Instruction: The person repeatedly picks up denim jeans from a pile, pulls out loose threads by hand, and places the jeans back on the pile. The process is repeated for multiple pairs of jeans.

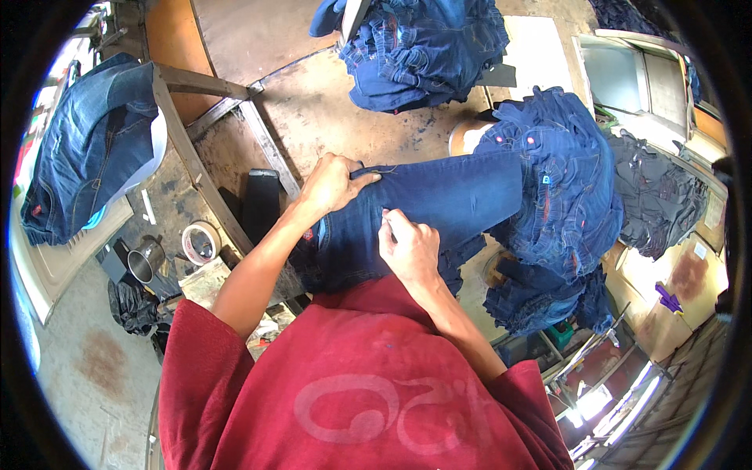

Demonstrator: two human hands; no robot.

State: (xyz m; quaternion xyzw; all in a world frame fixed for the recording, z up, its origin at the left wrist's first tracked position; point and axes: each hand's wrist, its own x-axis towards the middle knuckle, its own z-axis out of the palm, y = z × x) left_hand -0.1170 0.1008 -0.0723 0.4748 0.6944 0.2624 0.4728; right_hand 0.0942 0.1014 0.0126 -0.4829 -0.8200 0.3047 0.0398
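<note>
A pair of dark blue jeans [446, 196] lies in front of me, one faded leg stretched out to the right. My left hand [333, 186] grips the far edge of the denim between thumb and fingers. A thin loose thread shows on the cloth just right of that thumb. On the nearer part of the leg rests my right hand [413, 249], its fingers curled into a pinch. A small tip pokes out at the fingertips, too little to name. The waist end of the jeans is partly hidden by my left forearm and red shirt.
Piled denim garments [552, 172] stand close on the right, with another denim pile [427, 55] at the far side. Dark grey garments [658, 192] lie farther right. At left are a tape roll [201, 243], a metal cup [146, 260], a wooden frame [192, 168] and draped jeans [94, 149].
</note>
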